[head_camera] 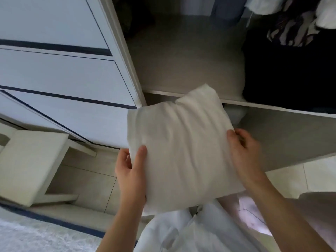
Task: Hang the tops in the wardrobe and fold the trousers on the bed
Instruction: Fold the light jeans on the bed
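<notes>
A folded white garment (180,142) is held level in front of the open wardrobe (187,57), its far edge reaching the front lip of a wardrobe shelf (272,106). My left hand (131,170) grips its near left corner, thumb on top and fingers underneath. My right hand (243,150) holds the right edge, thumb on top. Whether the garment is trousers or a top cannot be told.
Dark and striped clothes (291,31) hang at the upper right inside the wardrobe. A white drawer unit (63,73) stands to the left, with a white stool (31,164) on the tiled floor below it. A pale rug (36,237) lies at the bottom left.
</notes>
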Tool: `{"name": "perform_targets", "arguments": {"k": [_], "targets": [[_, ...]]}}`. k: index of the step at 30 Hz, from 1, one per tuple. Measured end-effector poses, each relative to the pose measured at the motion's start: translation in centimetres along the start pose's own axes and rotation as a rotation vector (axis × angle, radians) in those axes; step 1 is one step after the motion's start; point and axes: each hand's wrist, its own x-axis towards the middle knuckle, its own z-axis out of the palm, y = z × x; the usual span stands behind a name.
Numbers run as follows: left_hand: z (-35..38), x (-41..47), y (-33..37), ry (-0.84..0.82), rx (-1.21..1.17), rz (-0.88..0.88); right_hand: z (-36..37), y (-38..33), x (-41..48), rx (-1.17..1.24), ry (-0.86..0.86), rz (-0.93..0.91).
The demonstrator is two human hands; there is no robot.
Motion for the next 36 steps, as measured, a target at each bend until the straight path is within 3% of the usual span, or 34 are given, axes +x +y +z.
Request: {"name": "perform_targets", "arguments": {"k": [11, 21, 30, 36], "targets": [[8.9, -0.2, 3.6, -0.156, -0.025, 0.024, -8.0, -1.0, 3.3, 0.050, 0.162, 0.016], [16.3, -2.6, 8.6, -0.225, -0.066, 0.181, -15.6, -3.3, 6.8, 0.145, 0.229, 0.001], [22.0, -1.9, 14.4, -0.325, -0.048, 0.168, -19.6, -7.0, 10.2, 0.178, 0.273, -0.010], [27.4, 0.5, 17.9, -0.434, -0.067, 0.139, -22.4, -10.0, 14.0, 0.202, 0.277, 0.091]]}}
